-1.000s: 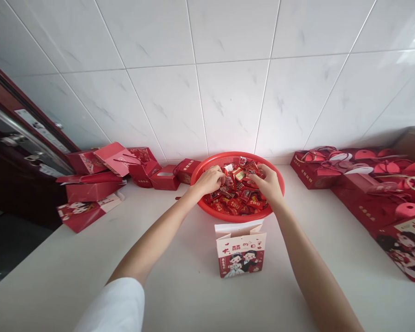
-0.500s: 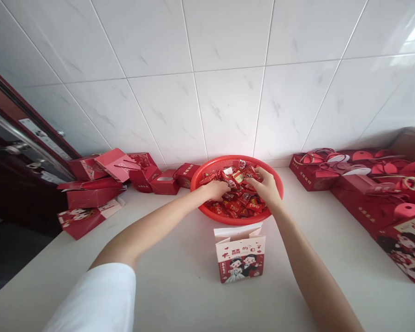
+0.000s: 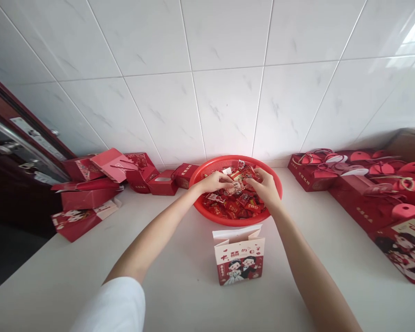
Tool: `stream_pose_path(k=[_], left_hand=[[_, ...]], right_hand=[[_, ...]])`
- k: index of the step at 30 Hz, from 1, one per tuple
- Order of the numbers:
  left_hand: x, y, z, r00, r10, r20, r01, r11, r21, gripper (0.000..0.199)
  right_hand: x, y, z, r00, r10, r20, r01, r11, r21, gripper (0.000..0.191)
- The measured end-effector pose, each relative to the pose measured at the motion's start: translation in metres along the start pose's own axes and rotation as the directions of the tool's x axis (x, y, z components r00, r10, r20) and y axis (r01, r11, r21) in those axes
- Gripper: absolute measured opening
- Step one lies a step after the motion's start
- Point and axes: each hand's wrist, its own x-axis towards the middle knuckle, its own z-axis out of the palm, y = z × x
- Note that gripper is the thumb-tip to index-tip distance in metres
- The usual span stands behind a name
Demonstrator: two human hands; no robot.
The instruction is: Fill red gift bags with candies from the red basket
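Both hands are over a red plastic basket (image 3: 199,213) heaped with red-wrapped candies (image 3: 233,206). My left hand (image 3: 214,182) is closed, its fingertips pinching a pale-and-red wrapped candy (image 3: 236,188) above the heap. On the basket's right side, my right hand (image 3: 266,188) has thumb and fingers closed round a red wrapped candy (image 3: 249,173), partly covered by the fingers. In front of the basket a small red-and-cream gift box (image 3: 240,263) stands upright, its top flaps open and a cartoon couple on its front.
Several red boxes (image 3: 86,199) are piled at the left, with a smaller red box (image 3: 163,182) beside them. Many red gift boxes with cord handles (image 3: 363,203) stand in rows at the right. A tiled wall (image 3: 224,106) closes off the back of the white table (image 3: 173,290).
My left hand has risen from among the candies and moved slightly toward my right hand, now with a candy at its fingertips. My right hand stays nearly in place.
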Motion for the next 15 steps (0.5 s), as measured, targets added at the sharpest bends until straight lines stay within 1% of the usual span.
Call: stream_pose_path(k=[3,5,10,13,15], left_hand=[[-0.0019,0.0042,0.0002,1.0,0.02,0.0,-0.019,0.996,-0.086,0.042],[-0.0027,0.0054,-0.0001,0.999,0.03,-0.01,-0.031,0.994,-0.108,0.042],[-0.0022,0.0033,-0.0003,0.999,0.037,-0.038,-0.04,0.994,-0.103,0.037],[-0.0021,0.0024,0.0005,0.999,0.027,-0.037,-0.031,0.993,-0.113,0.036],[-0.0025,0.0022,0.0009,0.999,0.014,-0.053,-0.018,0.997,-0.081,0.036]], right_hand=[[-0.0003,-0.0011,-0.0002,1.0,-0.006,-0.011,0.006,0.999,-0.046,0.021],[-0.0009,-0.0019,-0.0006,0.999,0.032,0.003,-0.032,0.999,-0.043,0.02],[-0.0028,-0.003,-0.0021,0.991,0.114,0.075,-0.115,0.993,0.017,0.024],[-0.003,-0.0016,-0.0025,0.985,0.135,0.107,-0.139,0.99,0.03,0.029],[-0.0028,-0.0005,-0.0026,0.985,0.134,0.114,-0.138,0.99,0.034,0.032]])
